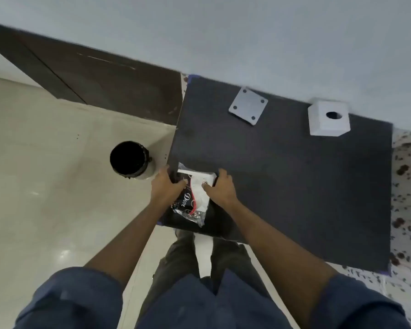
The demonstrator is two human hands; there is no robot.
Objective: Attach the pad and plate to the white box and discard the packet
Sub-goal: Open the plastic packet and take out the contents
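A clear plastic packet with dark print and a white pad inside lies at the near left corner of the dark table. My left hand grips its left edge. My right hand grips its right side, thumb on the white part. Both hands hold the same packet. A flat grey square plate with a hole in each corner lies at the far side of the table. The white box, with a round hole in its top, stands at the far right by the wall.
A black-lined bin stands on the tiled floor just left of the table's near corner. A dark wooden door is beyond it. The pale wall runs along the table's far edge. A patterned cloth shows at the right.
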